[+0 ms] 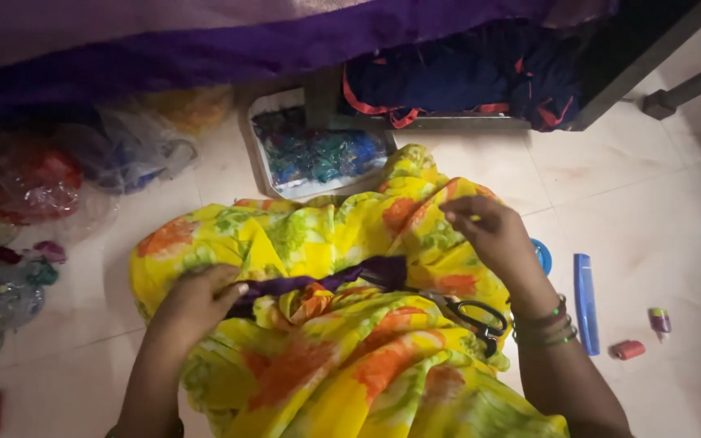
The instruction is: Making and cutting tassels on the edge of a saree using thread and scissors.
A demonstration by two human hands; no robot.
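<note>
Yellow floral cloth (342,357): left hand (196,304) presses flat, right hand (488,235) seemingly pinches a fold.

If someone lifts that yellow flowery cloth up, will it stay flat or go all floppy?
Probably floppy: the yellow flowery cloth already lies in soft, bunched folds under the left hand and right hand. It looks thin, so likely light. The scissors resting on it might slide off when it is lifted.
</note>
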